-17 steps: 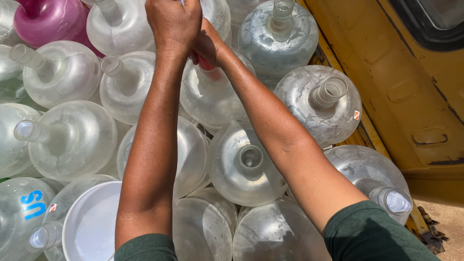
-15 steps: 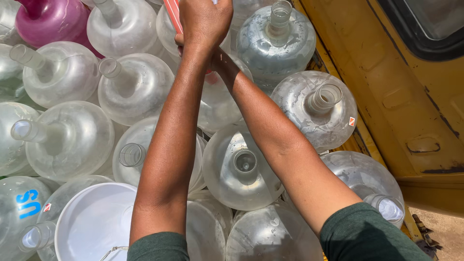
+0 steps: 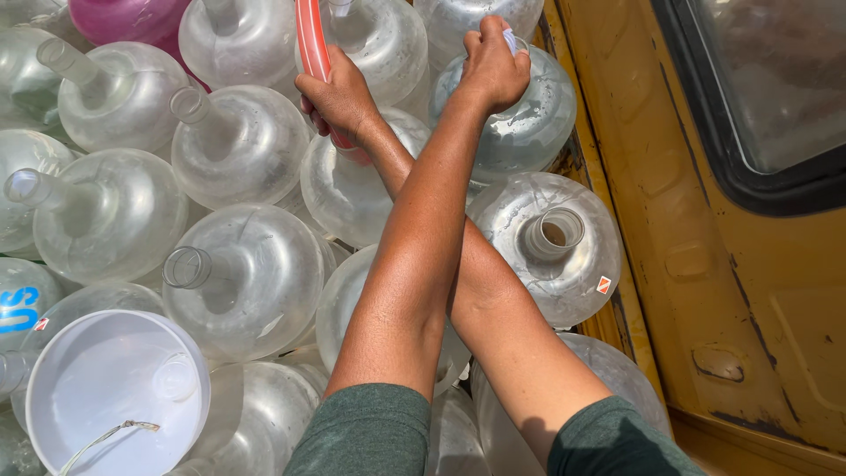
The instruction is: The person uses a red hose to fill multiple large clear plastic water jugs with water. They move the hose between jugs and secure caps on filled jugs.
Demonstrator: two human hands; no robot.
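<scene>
Right, the arms are crossing over a packed load of clear water jugs (image 3: 247,273) beside a yellow vehicle panel (image 3: 705,282). The right hand (image 3: 339,97) is reaching across to the far side, fingers wrapping tight around a red hose (image 3: 310,35) that is running up out of view. The left hand (image 3: 493,70) is closing in a fist on the capped neck of a far-right jug (image 3: 529,132). With the arms crossed like this, a firm hold on that neck and a straight, unkinked hose look like the things to watch. As for markings, a small red-and-white square sticker (image 3: 604,285) is showing on the open-necked jug at the load's right edge, and blue lettering (image 3: 18,308) is peeking in at the left edge. A pink jug (image 3: 123,18) is sitting at the far-left corner, and a white tub (image 3: 115,397) is lying at the near-left corner.
</scene>
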